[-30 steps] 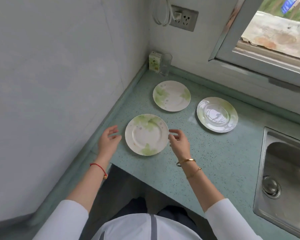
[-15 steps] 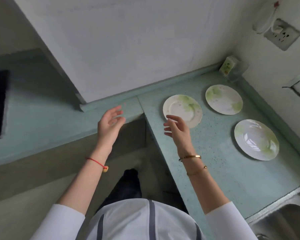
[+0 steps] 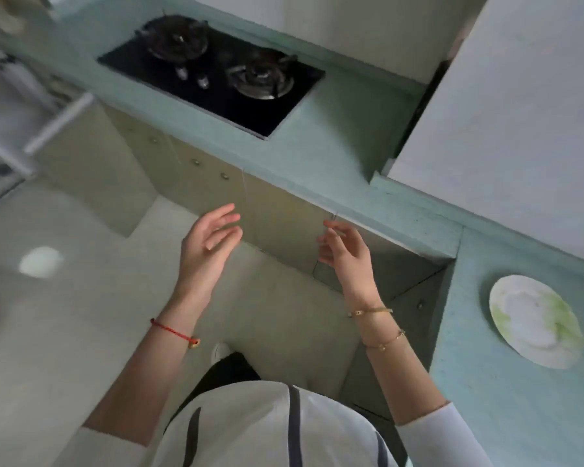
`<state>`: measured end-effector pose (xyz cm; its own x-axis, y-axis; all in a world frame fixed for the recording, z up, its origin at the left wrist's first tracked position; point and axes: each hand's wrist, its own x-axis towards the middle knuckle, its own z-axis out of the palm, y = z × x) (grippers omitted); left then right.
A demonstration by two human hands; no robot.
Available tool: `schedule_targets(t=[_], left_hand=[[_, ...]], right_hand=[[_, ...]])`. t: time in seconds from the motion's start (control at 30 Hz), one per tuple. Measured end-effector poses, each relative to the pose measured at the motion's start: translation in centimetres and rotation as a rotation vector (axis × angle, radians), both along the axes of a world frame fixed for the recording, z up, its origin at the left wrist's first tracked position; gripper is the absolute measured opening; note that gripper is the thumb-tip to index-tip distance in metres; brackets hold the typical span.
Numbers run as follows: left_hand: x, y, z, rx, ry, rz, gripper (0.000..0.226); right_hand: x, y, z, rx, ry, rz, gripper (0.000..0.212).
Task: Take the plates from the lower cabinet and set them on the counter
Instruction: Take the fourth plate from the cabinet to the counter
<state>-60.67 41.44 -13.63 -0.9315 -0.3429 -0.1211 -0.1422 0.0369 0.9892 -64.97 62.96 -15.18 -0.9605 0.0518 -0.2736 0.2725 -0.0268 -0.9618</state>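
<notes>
Holding nothing, your left hand (image 3: 209, 244) hangs palm-in with fingers loosely fanned. Your right hand (image 3: 346, 251) is likewise empty, its fingers relaxed and slightly bent. Both hover in front of the lower cabinet doors (image 3: 280, 214).

Item: plate (image 3: 536, 321), round, glossy white glaze with pale green leaf patches. It lies flat and face up on the counter (image 3: 486, 399), at the right edge of view and well apart from both hands. Being circular, it has no long axis and points no particular way; the lens stretches it into an oval.

Item: counter, matt teal with fine speckles, L-shaped.

Item: cabinet doors, flat beige panels with small round metal knobs (image 3: 224, 176).

Item: gas hob (image 3: 216, 82), black glass with two dark metal burner rings, set into the far run of counter.

Item: red cord bracelet (image 3: 174, 332) on your left wrist; gold bangles (image 3: 371, 311) on your right.

Change from half a second ago: three plates were in view, now one. Your right hand has left the nearest plate's rim. The view has swung left, bringing in the hob.
</notes>
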Motion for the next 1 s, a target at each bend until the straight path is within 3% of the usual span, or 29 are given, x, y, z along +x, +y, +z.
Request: schedule_targets(t=[0.17,0.37,0.67,1.0], left_hand=[[6.6,-8.9,0.4,-0.010,-0.004,0.308,0.037],[13.4,-18.9,0.6,0.071,-0.025,0.530,0.037],[20.7,-35.6,-0.2,0.059,-0.051,0.650,0.038],[20.1,-48.5,-0.5,0.079,-0.002,0.734,0.036]], right_hand=[[0.8,-11.3,0.2,-0.003,0.002,0.266,0.021],[3.4,-24.2,-0.1,-0.010,-0.007,0.461,0.019],[8.2,-43.3,-1.1,-0.015,-0.011,0.617,0.020],[6.1,-57.5,-1.2,0.008,0.025,0.701,0.017]])
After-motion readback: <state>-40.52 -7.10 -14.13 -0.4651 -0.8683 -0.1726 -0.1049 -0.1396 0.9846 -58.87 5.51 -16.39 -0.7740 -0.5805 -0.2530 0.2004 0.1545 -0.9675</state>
